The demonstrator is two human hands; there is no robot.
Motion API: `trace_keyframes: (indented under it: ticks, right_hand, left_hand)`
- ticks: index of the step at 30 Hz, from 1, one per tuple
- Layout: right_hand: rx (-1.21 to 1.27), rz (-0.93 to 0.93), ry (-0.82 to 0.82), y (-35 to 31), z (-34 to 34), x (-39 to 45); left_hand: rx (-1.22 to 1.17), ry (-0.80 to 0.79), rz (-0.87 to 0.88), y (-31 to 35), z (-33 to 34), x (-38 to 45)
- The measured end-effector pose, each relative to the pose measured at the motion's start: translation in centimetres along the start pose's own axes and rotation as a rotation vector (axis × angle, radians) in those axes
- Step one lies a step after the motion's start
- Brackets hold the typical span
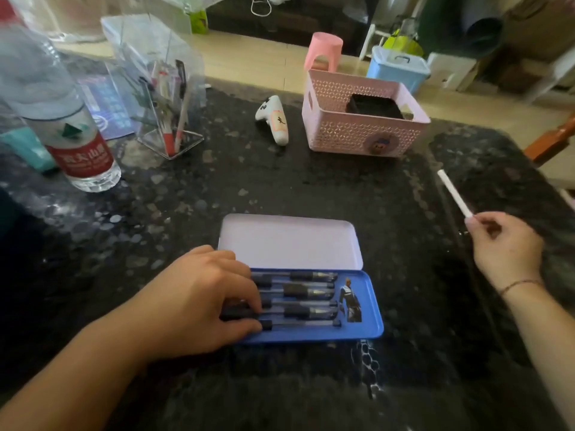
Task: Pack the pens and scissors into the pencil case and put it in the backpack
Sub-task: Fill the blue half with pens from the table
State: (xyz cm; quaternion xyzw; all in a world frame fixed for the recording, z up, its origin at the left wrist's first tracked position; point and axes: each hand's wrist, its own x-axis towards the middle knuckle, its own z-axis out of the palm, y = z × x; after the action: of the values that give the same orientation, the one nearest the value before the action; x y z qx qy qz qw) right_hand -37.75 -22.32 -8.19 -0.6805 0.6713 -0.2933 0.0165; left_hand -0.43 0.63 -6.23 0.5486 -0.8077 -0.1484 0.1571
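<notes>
A blue tin pencil case (371, 303) lies open on the dark stone table, its pale lid (291, 242) folded back away from me. Several black pens (308, 295) lie side by side in the tray. My left hand (199, 298) rests on the tray's left end, fingertips pressing on the pens. My right hand (505, 244) hovers to the right of the case and pinches one end of a white pen (454, 192), which points up and away. No scissors or backpack are in view.
A pink perforated basket (357, 132) with a dark object inside stands at the back. A white game controller (273, 119) lies left of it. A clear acrylic holder (169, 104) with pens and a water bottle (65, 126) stand at the left.
</notes>
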Motion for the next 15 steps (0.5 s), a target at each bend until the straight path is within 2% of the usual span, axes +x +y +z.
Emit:
trace_keyframes:
  ticks: [2, 6, 9, 15]
  right_hand:
    - [0.216, -0.219, -0.011, -3.5, -2.6, -4.4]
    - [0.372, -0.595, -0.297, -9.1, -4.8, -14.1]
    - [0.320, -0.704, -0.335, -9.8, -3.3, -17.2]
    - [0.245, -0.776, -0.342, -10.4, -1.8, -18.2]
  left_hand:
    - [-0.039, 0.018, -0.037, 0.0, 0.0, -0.1]
    - [-0.084, 0.156, -0.157, 0.0, 0.2, -0.2]
    - [-0.076, 0.215, -0.271, -0.3, 0.6, -0.2]
    - [-0.108, 0.241, -0.343, -1.1, 1.0, -0.4]
